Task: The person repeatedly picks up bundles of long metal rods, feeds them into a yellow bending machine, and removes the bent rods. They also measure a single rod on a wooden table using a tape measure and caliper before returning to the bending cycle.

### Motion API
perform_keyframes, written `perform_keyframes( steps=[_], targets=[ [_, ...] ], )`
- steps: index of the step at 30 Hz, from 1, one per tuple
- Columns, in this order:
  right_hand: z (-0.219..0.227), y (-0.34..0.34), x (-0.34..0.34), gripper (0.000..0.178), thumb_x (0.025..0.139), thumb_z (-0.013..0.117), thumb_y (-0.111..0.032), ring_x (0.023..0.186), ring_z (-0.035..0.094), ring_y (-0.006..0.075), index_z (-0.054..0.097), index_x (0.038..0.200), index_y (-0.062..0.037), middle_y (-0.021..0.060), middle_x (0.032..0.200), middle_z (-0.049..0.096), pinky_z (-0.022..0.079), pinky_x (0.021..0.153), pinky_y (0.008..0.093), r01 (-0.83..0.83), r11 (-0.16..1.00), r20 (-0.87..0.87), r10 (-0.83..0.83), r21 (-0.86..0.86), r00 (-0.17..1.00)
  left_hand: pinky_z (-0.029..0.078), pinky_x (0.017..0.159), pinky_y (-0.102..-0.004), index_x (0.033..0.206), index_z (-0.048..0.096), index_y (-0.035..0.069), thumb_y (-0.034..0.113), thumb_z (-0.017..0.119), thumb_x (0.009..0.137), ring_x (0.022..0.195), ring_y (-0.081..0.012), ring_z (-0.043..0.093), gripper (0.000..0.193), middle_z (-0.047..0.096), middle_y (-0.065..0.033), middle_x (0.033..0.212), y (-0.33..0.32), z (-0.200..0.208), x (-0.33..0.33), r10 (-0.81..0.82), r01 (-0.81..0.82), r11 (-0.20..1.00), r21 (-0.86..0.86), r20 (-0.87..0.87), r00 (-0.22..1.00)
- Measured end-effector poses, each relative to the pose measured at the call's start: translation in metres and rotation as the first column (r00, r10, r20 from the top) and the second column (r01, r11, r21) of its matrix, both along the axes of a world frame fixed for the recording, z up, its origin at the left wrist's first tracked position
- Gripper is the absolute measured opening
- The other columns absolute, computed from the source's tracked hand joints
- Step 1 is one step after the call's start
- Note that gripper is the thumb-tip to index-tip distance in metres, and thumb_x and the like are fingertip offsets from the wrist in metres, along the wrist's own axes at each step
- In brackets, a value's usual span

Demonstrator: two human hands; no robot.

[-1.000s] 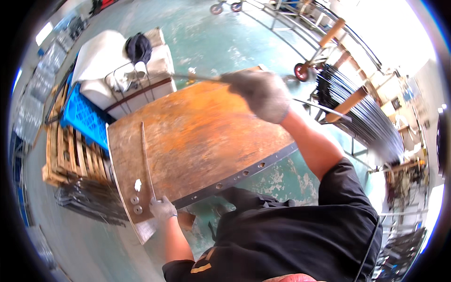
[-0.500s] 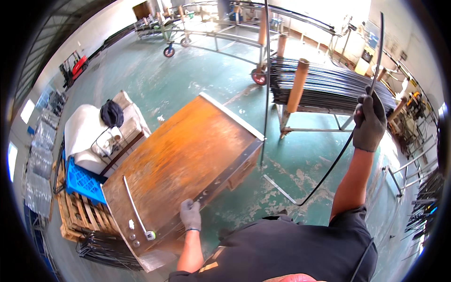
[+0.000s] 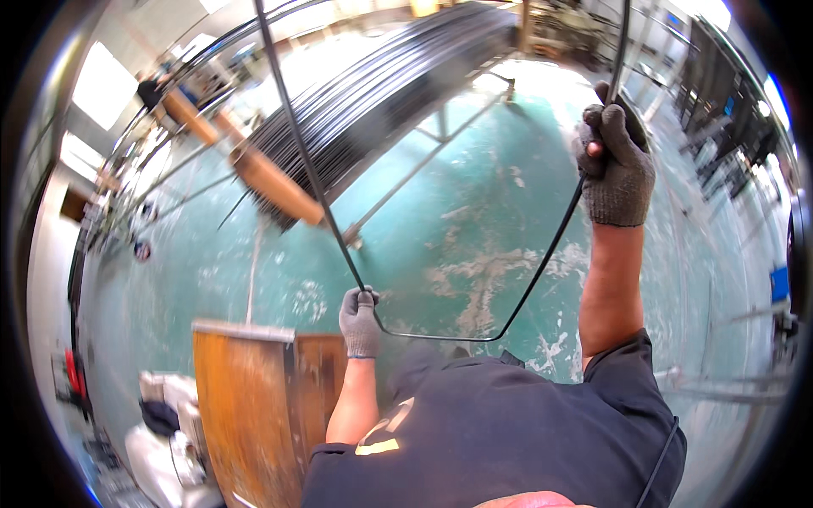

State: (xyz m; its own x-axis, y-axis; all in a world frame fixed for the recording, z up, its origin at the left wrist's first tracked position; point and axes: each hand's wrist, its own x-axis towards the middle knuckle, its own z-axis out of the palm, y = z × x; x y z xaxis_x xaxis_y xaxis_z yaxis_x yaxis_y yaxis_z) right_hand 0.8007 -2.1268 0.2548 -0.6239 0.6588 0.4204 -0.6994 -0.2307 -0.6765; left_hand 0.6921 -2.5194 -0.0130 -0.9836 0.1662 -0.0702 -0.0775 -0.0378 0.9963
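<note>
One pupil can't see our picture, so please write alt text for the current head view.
A person holds a thin black rod bent into a wide U: gloved left grip near one bend, gloved right grip higher on the other side. Beyond lies a bundle of black rods above a worn green floor, with a brown table at lower left.

A brown table (image 3: pixel 241 398) stands near white bundles (image 3: pixel 148 461).

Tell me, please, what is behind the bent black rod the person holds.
Behind the bent black rod are green floor and a stack of black rods; whatever the left hand and right hand cover cannot be seen.
</note>
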Motion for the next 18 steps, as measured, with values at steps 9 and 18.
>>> perform_keyframes(
  steps=[9, 18],
  targets=[
    [-0.044, 0.202, -0.073, 0.038, 0.105, 0.062, -0.016, 0.075, 0.065, 0.0128, 0.058, 0.139, -0.0003, 0.0103, 0.100, 0.072, 0.050, 0.061, 0.0262, 0.405, 0.859, 0.297, -0.493, 0.312, 0.818, 0.052, 0.064, -0.0286, 0.099, 0.066, 0.004, 0.025, 0.063, 0.106, 0.063, -0.0109, 0.055, 0.023, 0.058, -0.0002, 0.073, 0.305, -0.033, -0.165, -0.213, 0.188, 0.965, 0.182, 0.133, 0.968],
    [-0.228, 0.340, -0.100, 0.031, 0.102, 0.064, -0.016, 0.062, 0.056, 0.0071, 0.064, 0.129, -0.0025, -0.0002, 0.081, 0.061, 0.045, 0.053, 0.0250, 0.615, 0.723, 0.757, -0.582, 0.313, 0.299, 0.054, 0.064, -0.0307, 0.104, 0.065, 0.006, 0.025, 0.062, 0.103, 0.063, -0.0098, 0.053, 0.019, 0.055, 0.0012, 0.075, 0.626, 0.072, -0.300, -0.502, 0.496, 0.863, 0.094, 0.268, 0.823]
  ],
)
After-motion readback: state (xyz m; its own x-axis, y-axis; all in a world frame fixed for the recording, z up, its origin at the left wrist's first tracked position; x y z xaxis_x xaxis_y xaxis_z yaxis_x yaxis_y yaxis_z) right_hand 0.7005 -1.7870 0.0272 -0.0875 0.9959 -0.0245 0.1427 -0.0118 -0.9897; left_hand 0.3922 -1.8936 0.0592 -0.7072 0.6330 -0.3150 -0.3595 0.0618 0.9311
